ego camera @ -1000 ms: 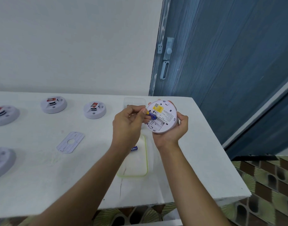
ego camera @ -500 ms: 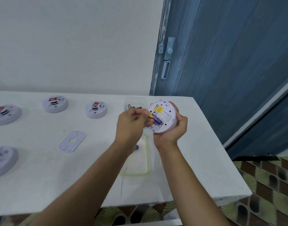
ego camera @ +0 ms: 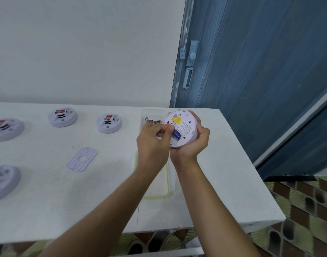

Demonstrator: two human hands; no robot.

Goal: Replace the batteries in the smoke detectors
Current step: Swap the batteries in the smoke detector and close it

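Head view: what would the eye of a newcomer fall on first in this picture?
The white smoke detector, held by the right hand at centre, back open; the left hand pinches the end of a blue battery in its compartment. To the left, four more detectors lie on the white table, and a blue door fills the right side.

From where I stand, both arms are uncovered. The left forearm [ego camera: 107, 210] and the right forearm [ego camera: 210, 204] are bare from the wrists down to where they cross the near edge of the worktop [ego camera: 47, 191] and pass out of sight, so I cannot tell what sleeve is worn. The left hand [ego camera: 151, 143], above the worktop, is bare, its knuckles showing as soft ridges across the back. The right hand [ego camera: 192, 145] is bare as well. Its fingers [ego camera: 195, 117] look slim, and the nails are too small to make out.
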